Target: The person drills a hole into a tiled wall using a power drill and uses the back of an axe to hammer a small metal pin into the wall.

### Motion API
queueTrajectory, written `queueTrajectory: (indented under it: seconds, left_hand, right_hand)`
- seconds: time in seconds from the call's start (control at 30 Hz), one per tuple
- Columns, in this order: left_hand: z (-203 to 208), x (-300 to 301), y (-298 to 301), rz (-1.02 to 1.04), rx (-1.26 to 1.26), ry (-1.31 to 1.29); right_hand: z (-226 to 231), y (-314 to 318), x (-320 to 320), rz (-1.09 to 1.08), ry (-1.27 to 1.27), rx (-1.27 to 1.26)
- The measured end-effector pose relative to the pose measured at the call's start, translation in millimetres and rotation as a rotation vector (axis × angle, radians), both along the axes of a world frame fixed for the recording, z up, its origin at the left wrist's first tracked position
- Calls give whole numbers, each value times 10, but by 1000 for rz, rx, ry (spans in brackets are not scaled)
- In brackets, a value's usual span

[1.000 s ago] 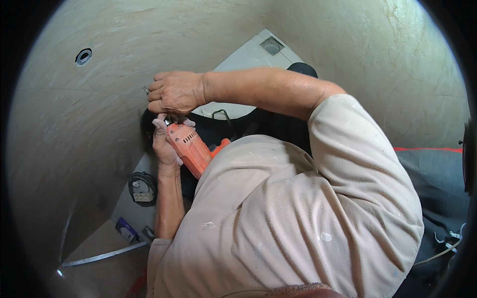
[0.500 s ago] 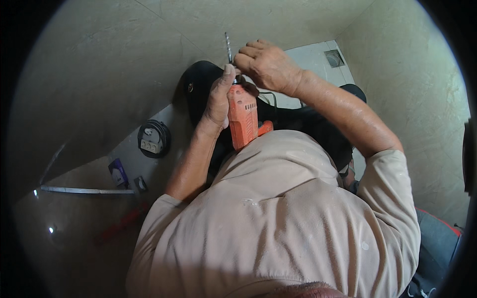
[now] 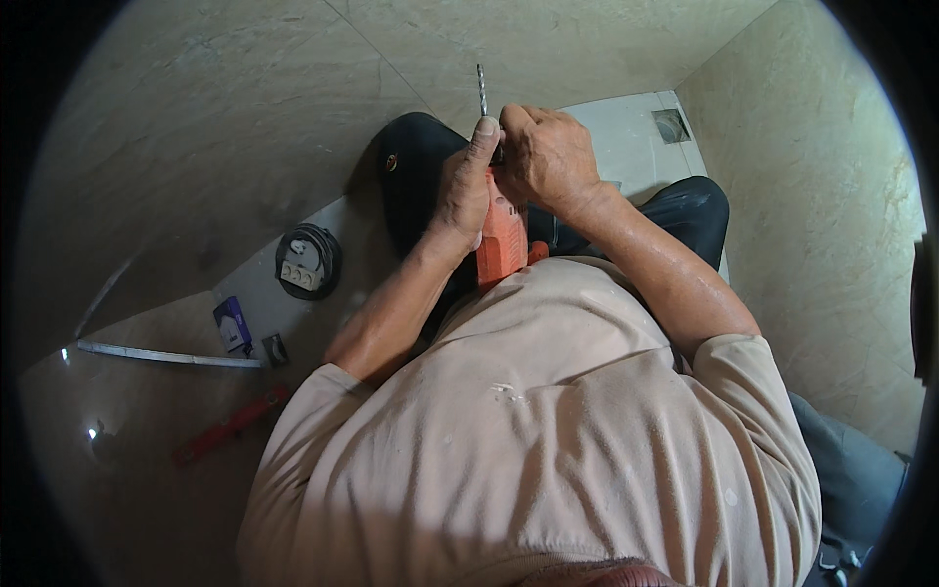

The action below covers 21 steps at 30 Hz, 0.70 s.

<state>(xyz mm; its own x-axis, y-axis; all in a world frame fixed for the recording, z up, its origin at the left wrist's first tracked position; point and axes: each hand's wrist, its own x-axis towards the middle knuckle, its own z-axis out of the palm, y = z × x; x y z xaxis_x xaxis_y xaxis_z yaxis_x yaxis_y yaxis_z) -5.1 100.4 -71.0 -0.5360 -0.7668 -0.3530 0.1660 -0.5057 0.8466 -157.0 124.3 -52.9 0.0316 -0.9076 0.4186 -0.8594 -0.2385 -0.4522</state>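
An orange power drill rests with its rear end against my shirt, its nose facing away from me. A spiral drill bit sticks out of its front end toward the wall. My left hand is wrapped round the drill's front from the left, thumb pressed up beside the bit. On the other side, my right hand is closed in a fist-like pinch right at the chuck, touching the left thumb area. What its fingers hold there is hidden. The chuck itself is mostly covered by both hands.
On the left floor lie a coiled black cable with a socket block, a purple box, a long pale metal strip and a red bar-shaped tool. A square floor drain sits in the far right corner. Tiled walls rise ahead and right.
My right hand has come down and in, from above the chuck to closed beside it. Both hands and the drill appear a little further right in view.
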Motion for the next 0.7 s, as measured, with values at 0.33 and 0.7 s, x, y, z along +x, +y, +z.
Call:
queueTrajectory:
  seconds: [0.33,0.7]
  left_hand:
    - [219,-194,82,162,-32,-140]
    - [28,79,-165,-308,95,-2]
  right_hand:
    - [142,95,85,-184,-59,178]
    - [276,-115,-628,349,49,262]
